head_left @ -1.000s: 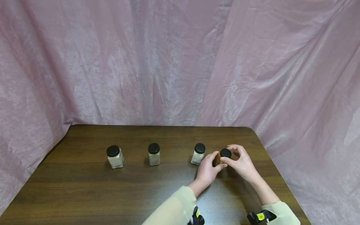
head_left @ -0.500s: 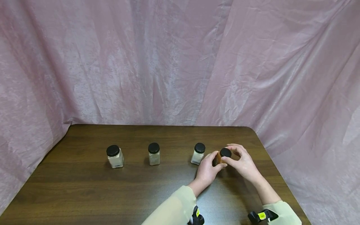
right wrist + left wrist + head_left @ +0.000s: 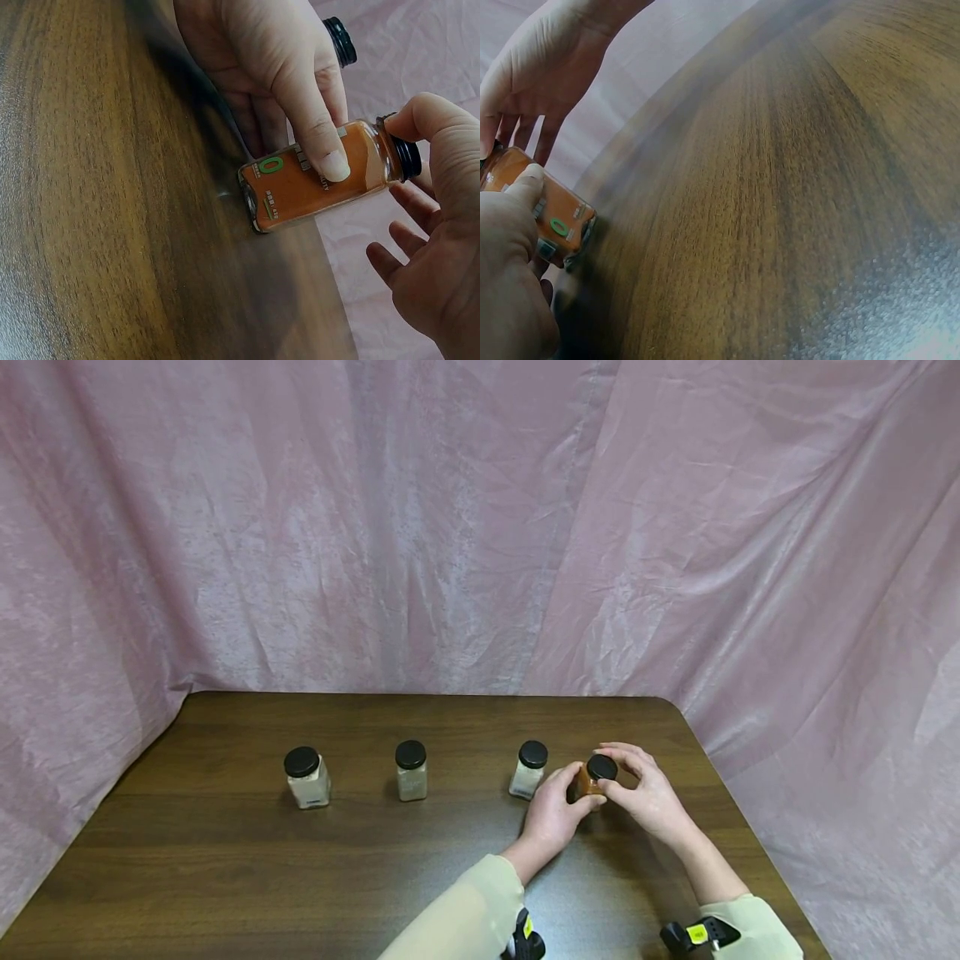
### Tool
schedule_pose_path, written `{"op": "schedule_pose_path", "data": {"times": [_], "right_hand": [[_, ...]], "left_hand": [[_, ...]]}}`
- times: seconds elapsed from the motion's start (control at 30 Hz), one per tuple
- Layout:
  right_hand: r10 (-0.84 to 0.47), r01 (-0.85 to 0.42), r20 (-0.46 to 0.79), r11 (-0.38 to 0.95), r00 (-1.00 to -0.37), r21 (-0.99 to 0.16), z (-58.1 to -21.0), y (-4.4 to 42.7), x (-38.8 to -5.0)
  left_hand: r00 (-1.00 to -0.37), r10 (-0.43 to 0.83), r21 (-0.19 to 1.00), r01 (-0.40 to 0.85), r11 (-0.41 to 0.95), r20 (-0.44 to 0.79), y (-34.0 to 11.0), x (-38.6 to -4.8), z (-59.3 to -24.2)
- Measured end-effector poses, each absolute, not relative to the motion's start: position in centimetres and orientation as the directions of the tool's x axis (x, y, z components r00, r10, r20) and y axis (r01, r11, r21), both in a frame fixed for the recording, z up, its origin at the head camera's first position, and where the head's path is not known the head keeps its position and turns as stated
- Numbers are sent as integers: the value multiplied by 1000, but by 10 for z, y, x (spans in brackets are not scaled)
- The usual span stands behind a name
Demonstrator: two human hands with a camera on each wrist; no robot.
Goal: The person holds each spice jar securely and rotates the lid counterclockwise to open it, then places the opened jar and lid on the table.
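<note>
My left hand grips an orange jar, my right hand pinches its lid; uneven pressure could tip it.

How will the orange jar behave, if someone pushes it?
The orange jar is probably stiff: its clear walls have crisp edges. Its flat sides should make it slide rather than roll. Being taller than wide, it may tip if pushed near the lid.

Brown wooden table, three pale black-lidded jars standing on it, well apart
</note>
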State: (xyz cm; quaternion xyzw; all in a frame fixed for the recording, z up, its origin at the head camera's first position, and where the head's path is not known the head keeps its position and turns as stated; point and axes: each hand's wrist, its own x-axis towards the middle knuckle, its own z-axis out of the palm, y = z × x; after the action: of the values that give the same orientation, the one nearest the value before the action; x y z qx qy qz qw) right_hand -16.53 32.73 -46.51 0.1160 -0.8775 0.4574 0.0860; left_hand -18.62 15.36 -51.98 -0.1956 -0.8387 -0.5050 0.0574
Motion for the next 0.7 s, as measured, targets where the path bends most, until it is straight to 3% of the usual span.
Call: {"op": "schedule_pose_path", "data": {"times": [0.7], "right_hand": [[-104,-209,182,554,-978,-806,-455,334,-155]], "left_hand": [[-911,267,828,401,392,315,154,-186,-521]]}}
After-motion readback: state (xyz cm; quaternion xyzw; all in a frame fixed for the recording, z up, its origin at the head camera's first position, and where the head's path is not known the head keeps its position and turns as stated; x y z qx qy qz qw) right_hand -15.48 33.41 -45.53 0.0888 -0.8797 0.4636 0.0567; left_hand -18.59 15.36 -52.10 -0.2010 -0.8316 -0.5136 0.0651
